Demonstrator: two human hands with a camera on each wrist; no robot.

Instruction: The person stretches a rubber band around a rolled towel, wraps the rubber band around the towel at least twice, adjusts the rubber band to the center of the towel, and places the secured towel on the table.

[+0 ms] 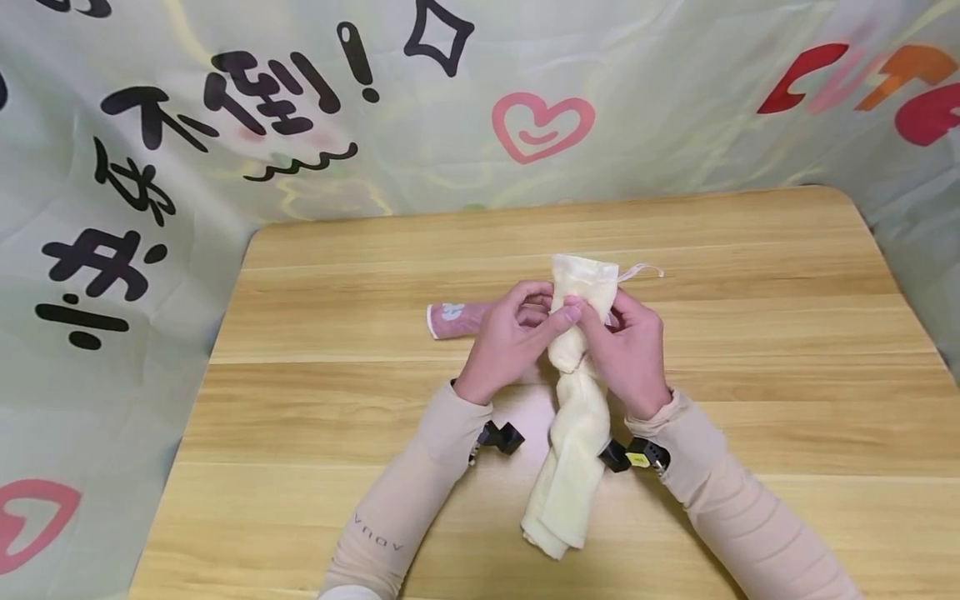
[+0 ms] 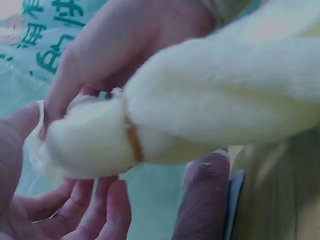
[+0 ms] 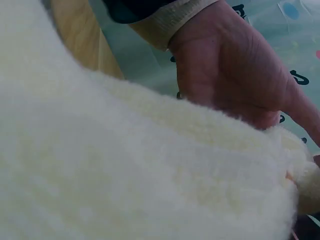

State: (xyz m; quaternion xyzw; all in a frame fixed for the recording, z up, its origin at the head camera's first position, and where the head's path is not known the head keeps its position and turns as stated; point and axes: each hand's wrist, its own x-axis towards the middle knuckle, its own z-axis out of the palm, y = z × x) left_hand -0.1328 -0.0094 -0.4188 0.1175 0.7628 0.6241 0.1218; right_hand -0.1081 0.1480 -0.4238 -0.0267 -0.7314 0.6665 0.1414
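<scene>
A long, fluffy pale yellow cloth [image 1: 581, 417], folded and rolled, extends toward the front of the table. An orange-brown band [image 2: 132, 135] cinches it, leaving a rounded bulge at the far end. Over that far end sits a small sheer white drawstring pouch [image 1: 585, 271], its ribbon hanging out to the right. My left hand [image 1: 513, 337] pinches the pouch from the left, thumb on top. From the right, my right hand [image 1: 630, 350] pinches the same stretch, the two thumbs meeting. In the left wrist view, left-hand fingers [image 2: 117, 205] curl beneath the bulge.
A purple roll with a white edge [image 1: 457, 321] lies on the wooden table [image 1: 750, 333], partly behind my left hand. Printed fabric [image 1: 645, 75] hangs around the back and sides. Small black cameras [image 1: 502, 437] are strapped to both wrists.
</scene>
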